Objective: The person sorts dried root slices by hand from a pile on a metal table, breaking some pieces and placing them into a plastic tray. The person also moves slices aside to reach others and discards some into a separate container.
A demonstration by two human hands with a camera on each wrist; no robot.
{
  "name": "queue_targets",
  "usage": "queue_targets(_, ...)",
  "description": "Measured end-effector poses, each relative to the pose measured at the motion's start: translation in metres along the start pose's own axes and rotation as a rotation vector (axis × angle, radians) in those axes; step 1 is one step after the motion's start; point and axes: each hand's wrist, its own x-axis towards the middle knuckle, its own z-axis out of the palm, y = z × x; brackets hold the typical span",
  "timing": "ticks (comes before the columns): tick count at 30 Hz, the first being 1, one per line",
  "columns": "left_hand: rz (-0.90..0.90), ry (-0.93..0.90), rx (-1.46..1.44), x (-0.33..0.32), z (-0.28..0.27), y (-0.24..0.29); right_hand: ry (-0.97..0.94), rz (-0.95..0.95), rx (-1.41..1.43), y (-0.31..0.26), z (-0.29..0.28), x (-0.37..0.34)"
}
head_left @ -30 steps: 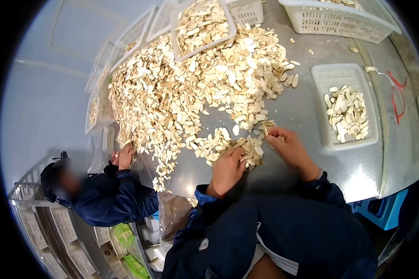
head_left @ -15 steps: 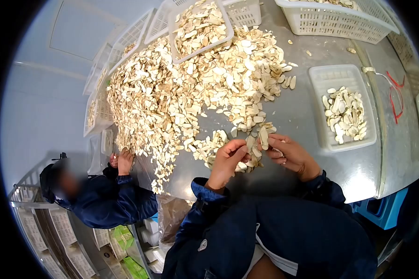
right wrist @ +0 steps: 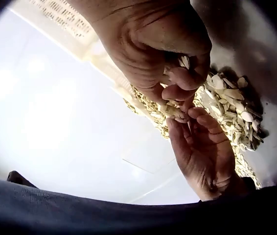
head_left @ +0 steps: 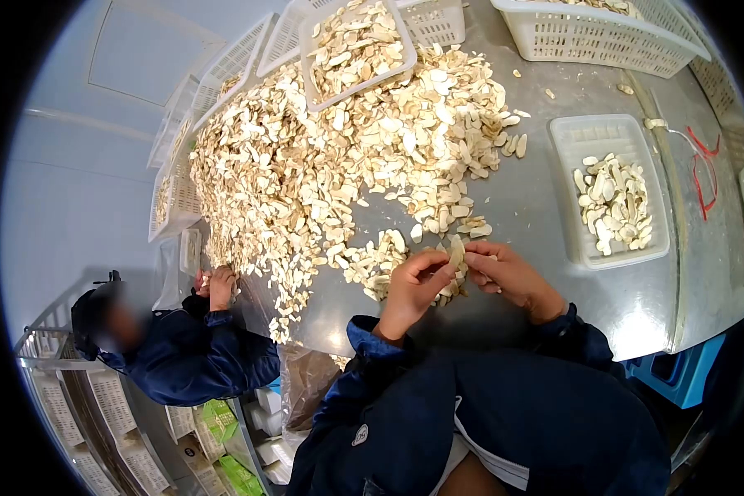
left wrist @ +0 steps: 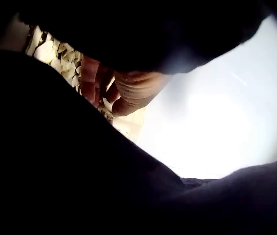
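My left hand (head_left: 412, 291) and right hand (head_left: 514, 277) meet over a small heap of pale dried slices (head_left: 379, 266) at the table's near side. Between their fingertips stands one long flat slice (head_left: 456, 250), pinched from both sides. The right wrist view shows this slice (right wrist: 174, 112) where the fingertips of the left hand (right wrist: 208, 159) and right hand (right wrist: 153, 44) come together. Another pale piece (right wrist: 184, 61) sits inside the right hand's curled fingers. In the left wrist view, dark sleeve cloth hides most of the left hand (left wrist: 133, 90).
A large pile of slices (head_left: 281, 174) spreads over the metal table (head_left: 521, 190). At right stands a white tray (head_left: 566, 165) partly filled with slices; white baskets (head_left: 595, 41) line the back. Another person (head_left: 198, 355) works at far left.
My hands have come together, the right one lifting a slice from the heap. A broader slice at the right fingertips has been let go onto the table; another slice is now between the hands.
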Motion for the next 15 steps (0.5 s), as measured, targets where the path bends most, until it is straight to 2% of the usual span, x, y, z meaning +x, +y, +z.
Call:
queue_targets(4,0.093,-0.025,0.169,0.002,-0.004,-0.004,0.024,0.005,-0.036,0.0,0.002,0.0)
queue_targets(7,0.144,0.085,0.173,0.002,0.006,0.004,0.015,-0.01,-0.145,-0.008,0.008,-0.004)
queue_targets(10,0.254,0.065,0.313,0.001,0.006,0.023,0.011,-0.13,-0.352,-0.012,0.015,-0.006)
queue_targets(13,0.187,0.057,0.303,0.0,0.009,0.018,0.081,-0.03,-0.285,-0.008,0.011,-0.004)
queue_targets(15,0.162,0.007,0.282,0.0,0.008,0.019,0.082,-0.044,-0.277,-0.006,0.009,-0.003)
